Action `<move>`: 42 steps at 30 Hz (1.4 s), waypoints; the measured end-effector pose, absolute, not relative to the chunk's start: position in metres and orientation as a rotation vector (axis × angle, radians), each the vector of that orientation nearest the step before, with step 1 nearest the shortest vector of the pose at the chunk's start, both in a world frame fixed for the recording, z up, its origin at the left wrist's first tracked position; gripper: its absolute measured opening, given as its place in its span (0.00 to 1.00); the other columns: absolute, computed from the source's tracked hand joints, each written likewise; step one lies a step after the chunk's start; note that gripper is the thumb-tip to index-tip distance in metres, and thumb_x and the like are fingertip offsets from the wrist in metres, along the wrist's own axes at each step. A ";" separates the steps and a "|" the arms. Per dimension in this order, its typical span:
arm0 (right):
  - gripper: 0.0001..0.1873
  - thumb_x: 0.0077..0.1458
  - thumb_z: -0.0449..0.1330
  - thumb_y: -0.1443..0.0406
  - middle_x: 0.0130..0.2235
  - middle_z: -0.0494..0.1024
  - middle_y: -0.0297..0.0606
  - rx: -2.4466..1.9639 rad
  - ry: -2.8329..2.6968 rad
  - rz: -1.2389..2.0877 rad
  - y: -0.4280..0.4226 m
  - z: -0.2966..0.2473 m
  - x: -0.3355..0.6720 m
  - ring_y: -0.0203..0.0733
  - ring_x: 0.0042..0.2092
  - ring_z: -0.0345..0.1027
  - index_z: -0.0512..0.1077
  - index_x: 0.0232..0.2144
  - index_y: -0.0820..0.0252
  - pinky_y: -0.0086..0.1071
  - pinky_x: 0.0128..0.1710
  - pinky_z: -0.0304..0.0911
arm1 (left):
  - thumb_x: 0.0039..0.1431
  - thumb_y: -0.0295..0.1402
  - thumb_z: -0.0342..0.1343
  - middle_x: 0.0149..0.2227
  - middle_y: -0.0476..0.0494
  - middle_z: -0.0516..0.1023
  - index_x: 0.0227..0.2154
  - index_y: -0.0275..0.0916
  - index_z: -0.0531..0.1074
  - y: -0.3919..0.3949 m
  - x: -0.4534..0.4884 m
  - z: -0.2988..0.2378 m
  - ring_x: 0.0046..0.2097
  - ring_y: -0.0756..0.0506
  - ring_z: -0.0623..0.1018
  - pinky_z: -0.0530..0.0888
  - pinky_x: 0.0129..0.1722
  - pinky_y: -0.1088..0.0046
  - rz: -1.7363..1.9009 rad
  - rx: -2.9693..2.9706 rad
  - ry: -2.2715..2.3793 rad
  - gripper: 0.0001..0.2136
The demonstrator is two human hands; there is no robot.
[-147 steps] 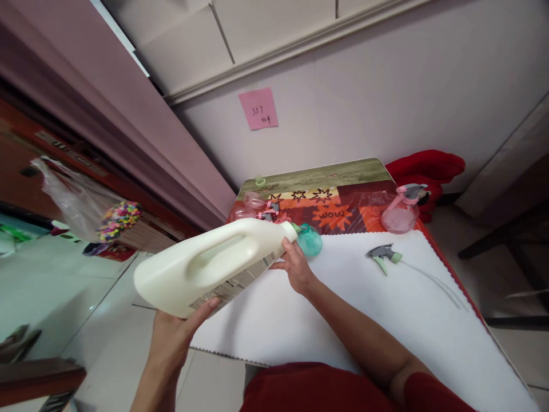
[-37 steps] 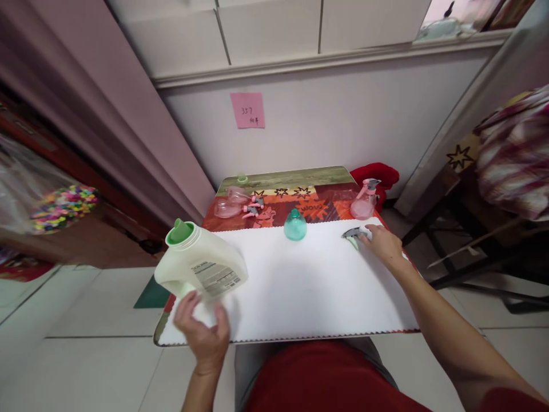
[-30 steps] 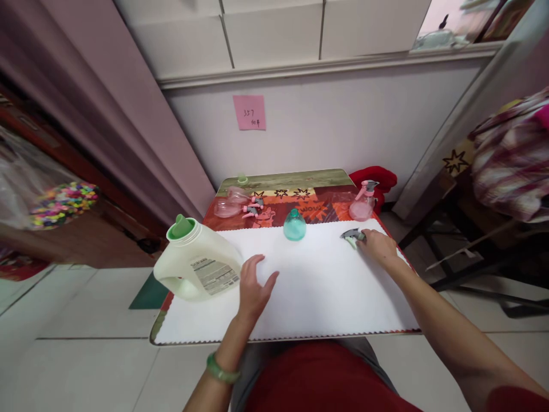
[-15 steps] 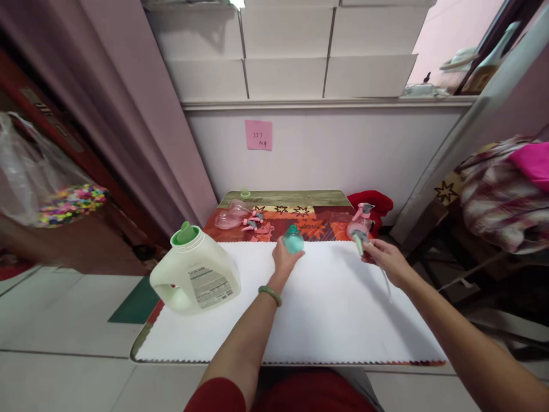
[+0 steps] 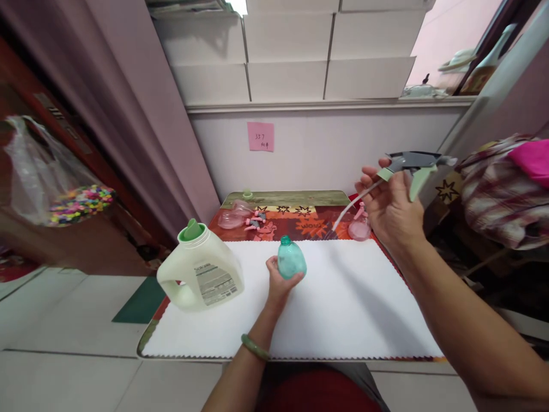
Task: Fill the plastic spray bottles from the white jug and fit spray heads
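Observation:
My left hand [image 5: 281, 284] is wrapped round the lower part of a small teal see-through bottle [image 5: 292, 257] with an open neck, tilted slightly over the white mat. Raised at the right, my right hand [image 5: 392, 209] grips a grey and light-green spray nozzle [image 5: 414, 163]. Its thin pale dip tube hangs down to the left, with its tip above the far edge of the mat. To the left of the bottle stands a large pale-green detergent jug [image 5: 206, 266] with a green spout and no cap on.
Pink spray bottles [image 5: 234, 216] lie at the table's back left. Another pink spray bottle [image 5: 359, 229] stands at the back right. A light-green ring-shaped cap [image 5: 247, 194] sits near the far edge. The white mat [image 5: 343, 320] covers the table's front.
My right hand has risen from beside the pink bottle, turning the spray nozzle so its tube shows. My left hand has brought the teal bottle nearer to me and tilted it.

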State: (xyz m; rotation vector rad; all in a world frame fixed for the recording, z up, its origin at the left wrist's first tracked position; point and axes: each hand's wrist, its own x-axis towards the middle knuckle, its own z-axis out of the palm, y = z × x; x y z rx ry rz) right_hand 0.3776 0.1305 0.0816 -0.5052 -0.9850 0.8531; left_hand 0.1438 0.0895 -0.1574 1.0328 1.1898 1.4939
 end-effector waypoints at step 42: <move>0.32 0.49 0.69 0.40 0.45 0.85 0.46 -0.889 -1.070 1.278 0.125 -0.069 0.261 0.56 0.53 0.78 0.76 0.44 0.58 0.50 0.54 0.72 | 0.61 0.61 0.56 0.54 0.32 0.82 0.61 0.38 0.72 0.076 0.117 -0.161 0.49 0.33 0.84 0.81 0.47 0.55 1.220 0.386 0.578 0.35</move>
